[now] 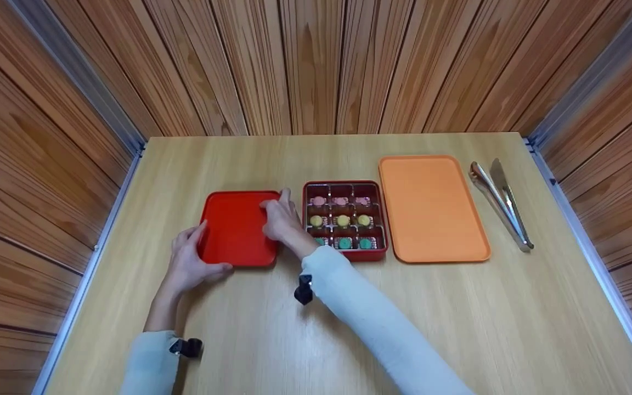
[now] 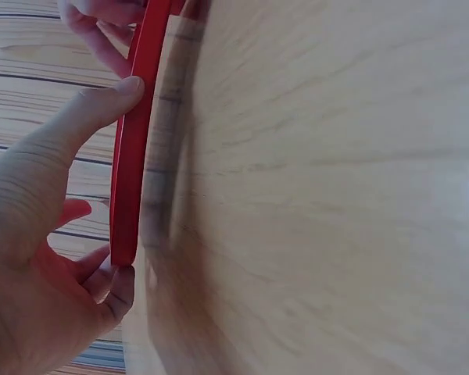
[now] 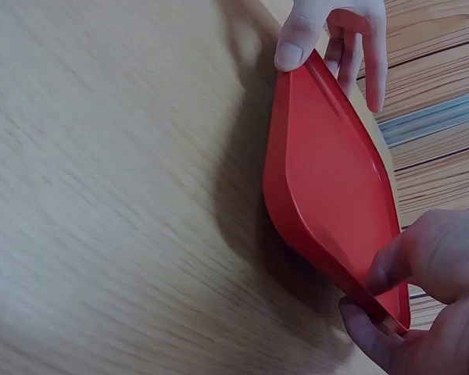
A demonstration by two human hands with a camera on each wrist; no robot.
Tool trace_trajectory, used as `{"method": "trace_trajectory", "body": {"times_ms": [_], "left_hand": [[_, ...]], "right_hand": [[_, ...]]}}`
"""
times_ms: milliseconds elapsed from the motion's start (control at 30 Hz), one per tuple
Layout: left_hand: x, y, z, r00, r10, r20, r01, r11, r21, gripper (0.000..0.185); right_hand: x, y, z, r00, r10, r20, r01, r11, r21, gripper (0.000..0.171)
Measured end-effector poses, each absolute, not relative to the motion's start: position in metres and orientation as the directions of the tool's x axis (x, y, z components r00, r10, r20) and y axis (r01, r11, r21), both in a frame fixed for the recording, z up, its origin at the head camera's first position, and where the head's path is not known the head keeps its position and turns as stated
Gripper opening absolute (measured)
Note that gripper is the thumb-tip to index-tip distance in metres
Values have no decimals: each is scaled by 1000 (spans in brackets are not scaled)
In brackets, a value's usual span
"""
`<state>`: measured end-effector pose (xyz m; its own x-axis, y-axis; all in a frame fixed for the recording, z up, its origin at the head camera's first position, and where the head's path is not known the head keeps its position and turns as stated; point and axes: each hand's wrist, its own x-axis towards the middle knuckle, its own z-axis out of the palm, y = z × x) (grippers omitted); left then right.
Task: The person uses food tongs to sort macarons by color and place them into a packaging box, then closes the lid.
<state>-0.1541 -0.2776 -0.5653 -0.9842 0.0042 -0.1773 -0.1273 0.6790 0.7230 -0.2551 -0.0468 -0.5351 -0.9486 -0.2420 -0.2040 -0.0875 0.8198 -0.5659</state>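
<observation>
Both hands pinch the red lid left of centre: left hand, right hand. Lid already off; box stands open, sweets untouched.

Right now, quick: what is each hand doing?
Left hand: grips the flat red plastic lid by its left edge.
Right hand: pinches that lid's right edge.
</observation>
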Motion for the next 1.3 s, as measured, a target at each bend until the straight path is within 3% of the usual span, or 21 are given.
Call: {"method": "trace_trajectory", "body": {"times_ms": [267, 467, 733, 933, 1033, 1300], "left_hand": [[-159, -270, -554, -983, -18, -180, -145, 674, 724, 103], [-163, -261, -547, -987, -21, -159, -133, 661, 738, 88], [-169, -242, -538, -991, -12, -133, -107, 664, 740, 87], [-175, -223, -533, -995, -20, -95, -83, 683, 726, 86], [-176, -212, -530, -997, -25, -74, -71, 684, 726, 85], [-178, -184, -520, -1000, -20, -23, -31, 702, 712, 83]], "right_hand": [[-295, -40, -573, -950, -254, -183, -91, 782, -617, 63], [-295, -28, -562, -963, -242, -116, -123, 782, -612, 59], [-297, -5, -545, -963, -246, -112, -132, 791, -597, 55], [-324, 15, -579, -968, -243, -64, -142, 739, -658, 56], [-329, 23, -578, -967, -247, -64, -149, 751, -643, 55], [-320, 52, -545, -968, -244, -64, -147, 750, -645, 53]]}}
